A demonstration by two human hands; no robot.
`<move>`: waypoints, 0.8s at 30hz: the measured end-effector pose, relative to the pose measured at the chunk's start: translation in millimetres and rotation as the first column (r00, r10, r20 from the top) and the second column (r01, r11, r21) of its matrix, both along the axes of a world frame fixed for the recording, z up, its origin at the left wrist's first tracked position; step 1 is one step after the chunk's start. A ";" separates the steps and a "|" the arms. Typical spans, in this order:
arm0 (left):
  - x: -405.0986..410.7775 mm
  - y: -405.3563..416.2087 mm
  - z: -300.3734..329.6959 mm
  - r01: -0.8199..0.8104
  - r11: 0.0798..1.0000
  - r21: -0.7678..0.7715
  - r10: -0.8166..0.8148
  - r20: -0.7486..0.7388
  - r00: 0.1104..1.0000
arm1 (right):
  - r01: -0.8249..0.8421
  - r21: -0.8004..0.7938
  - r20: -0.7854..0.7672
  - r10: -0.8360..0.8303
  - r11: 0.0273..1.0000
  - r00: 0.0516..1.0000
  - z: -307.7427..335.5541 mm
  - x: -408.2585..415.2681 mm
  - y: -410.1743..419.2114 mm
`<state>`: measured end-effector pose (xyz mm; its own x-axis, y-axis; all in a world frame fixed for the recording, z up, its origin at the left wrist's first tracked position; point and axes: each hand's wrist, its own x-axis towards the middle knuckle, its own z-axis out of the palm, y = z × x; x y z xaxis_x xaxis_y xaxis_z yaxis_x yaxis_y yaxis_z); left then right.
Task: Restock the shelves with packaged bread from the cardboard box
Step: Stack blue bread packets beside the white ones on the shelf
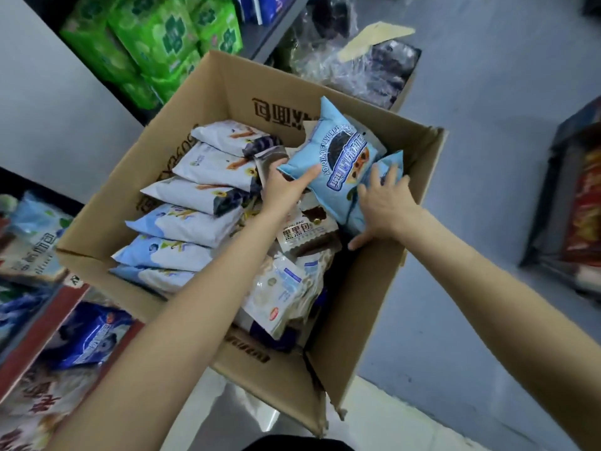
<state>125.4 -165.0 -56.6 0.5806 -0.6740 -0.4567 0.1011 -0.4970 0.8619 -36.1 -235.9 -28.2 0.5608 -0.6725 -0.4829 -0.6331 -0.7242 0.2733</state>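
Note:
An open cardboard box (208, 92) fills the middle of the view. A row of white-and-blue bread packets (182, 222) lines its left side, and several mixed packets (283, 288) lie in the middle. My left hand (284, 188) grips the lower corner of a light-blue bread packet (341, 157) with a dark cookie picture, raised above the box's far right corner. A second light-blue packet (392, 162) sits just behind it. My right hand (385, 206) rests on that second packet with fingers spread and the thumb splayed toward the box wall.
Shelves on the left hold green packs (156, 37) up top and blue and white bread packets (91, 333) lower down. A plastic-wrapped carton (367, 60) stands behind the box. A red-printed carton (582, 203) lies on the grey floor at right.

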 end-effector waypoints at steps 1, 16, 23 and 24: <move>-2.9 -3.8 -3.0 -0.035 0.999 -0.005 0.035 0.008 0.999 | -0.012 -0.023 -0.024 0.011 1.000 1.000 -0.2 1.3 4.3; 64.3 97.4 41.0 -0.306 0.898 -0.316 0.357 0.119 0.926 | -0.031 0.098 0.774 -0.056 0.995 0.631 55.9 13.6 1.8; 66.7 119.8 24.5 -0.296 0.919 -0.261 0.325 0.075 0.943 | -0.266 0.314 0.478 0.090 0.912 0.874 41.1 -6.3 -2.3; 64.0 120.2 21.6 -0.295 0.920 -0.259 0.324 0.075 0.943 | -0.236 0.257 0.404 0.118 0.937 0.907 39.1 -10.3 -3.9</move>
